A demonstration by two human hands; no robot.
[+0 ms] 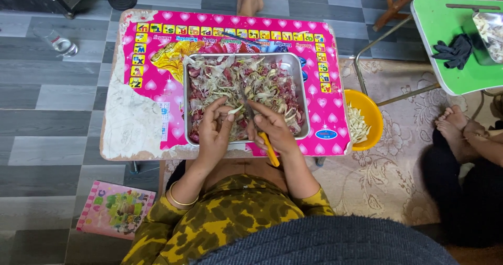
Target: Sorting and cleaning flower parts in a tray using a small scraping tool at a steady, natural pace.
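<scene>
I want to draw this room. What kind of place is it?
Probably a home's living area, used for kitchen work: a low pink child's table on a grey tiled floor, a patterned beige rug, and a metal tray of onion peelings being cut with a yellow-handled knife.

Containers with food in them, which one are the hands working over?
The rectangular metal tray on the pink table, under the left hand and right hand. The yellow bowl sits off to the side, untouched.

Even, soft indoor light, fairly bright; shadows stay faint. The metal tray shows a dull sheen on its rim. Edges far from it bend slightly, and detail is soft.
</scene>
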